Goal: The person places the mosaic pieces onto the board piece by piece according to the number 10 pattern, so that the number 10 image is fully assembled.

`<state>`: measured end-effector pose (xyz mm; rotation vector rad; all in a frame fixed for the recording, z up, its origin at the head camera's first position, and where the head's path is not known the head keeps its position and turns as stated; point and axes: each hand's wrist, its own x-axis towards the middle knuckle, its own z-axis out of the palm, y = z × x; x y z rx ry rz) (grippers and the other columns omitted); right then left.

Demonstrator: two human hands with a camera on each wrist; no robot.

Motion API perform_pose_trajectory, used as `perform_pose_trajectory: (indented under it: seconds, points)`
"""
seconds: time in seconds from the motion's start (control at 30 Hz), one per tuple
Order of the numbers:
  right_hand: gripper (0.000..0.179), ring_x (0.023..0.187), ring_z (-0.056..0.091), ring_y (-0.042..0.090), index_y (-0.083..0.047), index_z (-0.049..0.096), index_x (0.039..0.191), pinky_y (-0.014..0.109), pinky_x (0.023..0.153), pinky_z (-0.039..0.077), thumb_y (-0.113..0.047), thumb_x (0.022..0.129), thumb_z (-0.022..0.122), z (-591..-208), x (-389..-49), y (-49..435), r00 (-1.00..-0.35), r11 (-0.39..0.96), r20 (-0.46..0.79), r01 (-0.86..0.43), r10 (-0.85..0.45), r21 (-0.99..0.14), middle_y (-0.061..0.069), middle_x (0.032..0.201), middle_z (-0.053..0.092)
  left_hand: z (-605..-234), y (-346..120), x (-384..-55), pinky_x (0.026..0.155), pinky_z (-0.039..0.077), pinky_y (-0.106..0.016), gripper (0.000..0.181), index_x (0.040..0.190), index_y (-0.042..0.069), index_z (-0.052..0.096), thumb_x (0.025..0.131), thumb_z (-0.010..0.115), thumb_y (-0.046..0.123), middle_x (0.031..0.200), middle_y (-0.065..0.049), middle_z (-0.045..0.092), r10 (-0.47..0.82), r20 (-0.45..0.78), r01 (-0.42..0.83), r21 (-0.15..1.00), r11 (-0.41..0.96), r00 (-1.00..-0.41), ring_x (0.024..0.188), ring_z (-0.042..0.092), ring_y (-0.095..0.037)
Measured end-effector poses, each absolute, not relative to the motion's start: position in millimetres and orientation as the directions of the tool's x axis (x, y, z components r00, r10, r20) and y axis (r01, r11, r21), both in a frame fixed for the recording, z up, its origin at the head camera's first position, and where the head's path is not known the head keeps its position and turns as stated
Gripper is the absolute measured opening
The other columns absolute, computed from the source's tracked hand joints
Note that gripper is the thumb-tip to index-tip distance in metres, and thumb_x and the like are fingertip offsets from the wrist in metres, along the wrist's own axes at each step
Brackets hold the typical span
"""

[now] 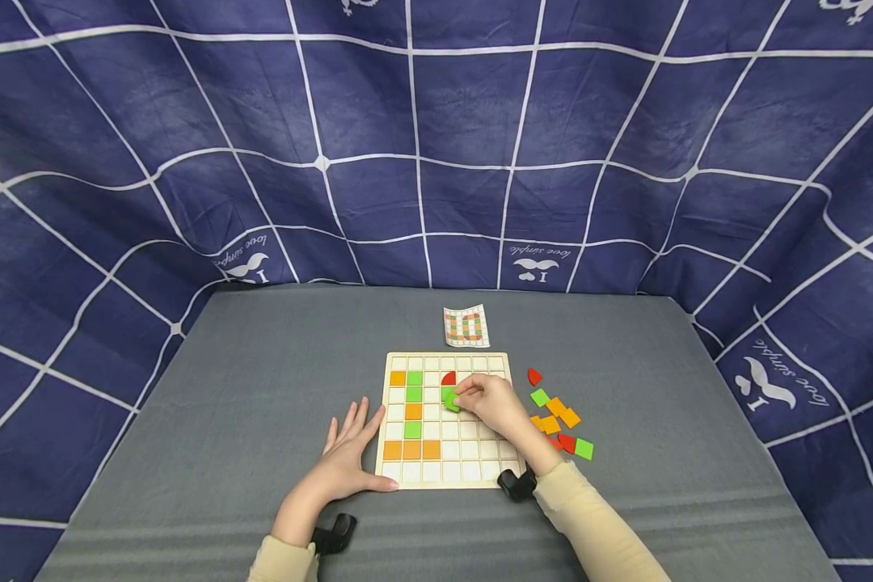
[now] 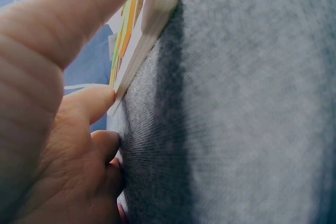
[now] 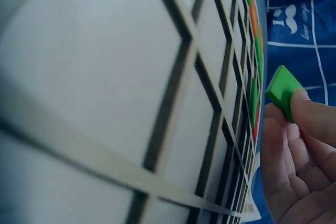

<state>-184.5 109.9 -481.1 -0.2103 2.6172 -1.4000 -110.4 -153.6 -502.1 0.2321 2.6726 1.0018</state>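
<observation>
My right hand (image 1: 489, 400) pinches a green square tile (image 3: 285, 88) between thumb and fingertips, close over the upper middle of the gridded wooden board (image 1: 473, 470). Under it in the head view, another green tile (image 1: 447, 393) lies in a cell below a red quarter-round tile (image 1: 448, 378). My left hand (image 1: 345, 465) lies at the board's left side with fingers spread, its thumb at the near left corner and the index fingertip at the left edge. Orange tiles (image 1: 412, 450) and green tiles (image 1: 414, 394) fill several cells in the left columns.
Loose red, green and orange tiles (image 1: 569, 418) lie scattered on the grey table cover (image 1: 284, 364) right of the board. Behind the board is a small printed pattern card (image 1: 466, 326). A blue checked curtain (image 1: 451, 202) hangs around the table.
</observation>
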Motion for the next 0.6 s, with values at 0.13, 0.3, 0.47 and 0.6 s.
perform_pose_trajectory:
  seconds: [0.13,0.3,0.47,0.6]
  points:
    - [0.006,0.069,0.064,0.007,-0.009,0.073,0.088,0.022,0.064,0.053,-0.010,0.084,0.077,-481.3,-182.3,106.6,-0.972,0.582,-0.057,-0.090,-0.230,-0.808,0.000,0.079,0.072,-502.4,-154.1,-110.1,0.120,-0.007,-0.061,0.125,0.157,0.009,0.026,0.057,0.095,0.039,0.165,-0.020,0.005,0.245,-0.198,0.055,0.661,0.748,-0.949,0.153,-0.001,-0.040]
    - [0.005,0.067,0.061,0.006,-0.010,0.073,0.085,0.022,0.065,0.052,-0.009,0.083,0.078,-479.6,-182.0,103.3,-0.967,0.617,-0.013,-0.153,-0.256,-0.772,-0.001,0.077,0.071,-502.7,-154.5,-109.7,0.119,-0.007,-0.061,0.125,0.156,0.009,0.025,0.057,0.095,0.038,0.165,-0.021,0.005,0.247,-0.190,0.062,0.661,0.748,-0.950,0.153,-0.001,-0.040]
    - [0.006,0.066,0.058,0.005,-0.009,0.073,0.082,0.021,0.063,0.050,-0.007,0.081,0.078,-480.2,-181.6,100.2,-0.959,0.647,0.014,-0.202,-0.284,-0.735,-0.001,0.076,0.068,-502.5,-154.1,-109.4,0.119,-0.007,-0.061,0.125,0.156,0.008,0.026,0.057,0.095,0.038,0.165,-0.021,0.005,0.248,-0.189,0.064,0.661,0.748,-0.950,0.153,0.000,-0.040]
    - [0.005,0.068,0.058,0.006,-0.009,0.074,0.081,0.020,0.063,0.050,-0.007,0.081,0.079,-479.6,-180.2,98.9,-0.959,0.659,0.017,-0.208,-0.283,-0.723,-0.001,0.078,0.065,-502.9,-154.0,-109.6,0.119,-0.007,-0.061,0.125,0.156,0.008,0.026,0.057,0.095,0.038,0.165,-0.021,0.005,0.248,-0.188,0.065,0.660,0.748,-0.950,0.153,0.000,-0.040]
